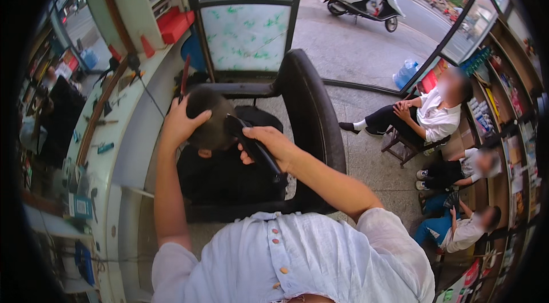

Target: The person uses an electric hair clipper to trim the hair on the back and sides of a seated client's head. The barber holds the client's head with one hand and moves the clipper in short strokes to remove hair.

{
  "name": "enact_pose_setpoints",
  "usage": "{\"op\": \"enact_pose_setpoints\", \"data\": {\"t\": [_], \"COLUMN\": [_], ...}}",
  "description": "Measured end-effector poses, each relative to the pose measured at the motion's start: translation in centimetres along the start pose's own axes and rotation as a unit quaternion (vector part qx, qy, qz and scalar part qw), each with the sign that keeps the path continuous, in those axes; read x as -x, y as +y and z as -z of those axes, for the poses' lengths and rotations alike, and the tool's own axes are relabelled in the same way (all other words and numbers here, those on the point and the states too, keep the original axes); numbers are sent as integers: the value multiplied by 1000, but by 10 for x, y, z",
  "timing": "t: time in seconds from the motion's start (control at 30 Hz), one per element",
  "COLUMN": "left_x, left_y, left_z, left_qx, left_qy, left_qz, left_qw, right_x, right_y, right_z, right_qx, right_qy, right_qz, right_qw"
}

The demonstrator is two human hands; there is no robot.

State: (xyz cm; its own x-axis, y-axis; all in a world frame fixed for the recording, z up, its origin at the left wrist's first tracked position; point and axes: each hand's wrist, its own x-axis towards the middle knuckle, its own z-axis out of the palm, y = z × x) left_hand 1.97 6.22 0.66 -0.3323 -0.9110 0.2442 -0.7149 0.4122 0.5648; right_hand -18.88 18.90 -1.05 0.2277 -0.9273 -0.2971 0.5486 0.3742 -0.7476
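Black hair clippers (262,153) are in my right hand (271,146), their head against the back of a seated person's closely cropped head (214,129). My left hand (184,120) rests on the top and side of that head, thumb laid across the hair. A red comb (185,75) sticks up from beside the left fingers; how they hold it is partly hidden. A black cape (223,178) covers the seated person, who sits in a dark leather barber chair (315,105). The face is turned away from view.
Left of the chair runs a white counter (128,118) with tools, a cord and a mirror behind. Three people sit along shelves (497,101) at the right. Beyond the glass door frame (364,85) stands a white scooter (360,0); a blue water jug (405,73) is near the frame.
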Motion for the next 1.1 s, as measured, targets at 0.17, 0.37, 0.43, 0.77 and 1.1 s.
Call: {"op": "enact_pose_setpoints", "data": {"t": [0.17,0.37,0.43,0.77,1.1], "left_x": [-5,-1,5,14,-2], "left_y": [0,6,-2,7,-25], "left_z": [-2,-12,-15,-25,-34], "left_qx": [-1,-8,-42,-43,-108], "left_qy": [-10,14,52,70,95], "left_qz": [19,28,16,14,17], "left_qw": [1000,999,998,997,989], "right_x": [21,37,38,70,119], "right_y": [23,46,56,48,29], "right_z": [13,27,33,36,88], "right_qx": [78,-25,-32,23,-4], "right_qy": [-7,128,126,140,56], "right_qz": [-6,-34,-48,1,12], "right_qw": [997,991,990,990,998]}}
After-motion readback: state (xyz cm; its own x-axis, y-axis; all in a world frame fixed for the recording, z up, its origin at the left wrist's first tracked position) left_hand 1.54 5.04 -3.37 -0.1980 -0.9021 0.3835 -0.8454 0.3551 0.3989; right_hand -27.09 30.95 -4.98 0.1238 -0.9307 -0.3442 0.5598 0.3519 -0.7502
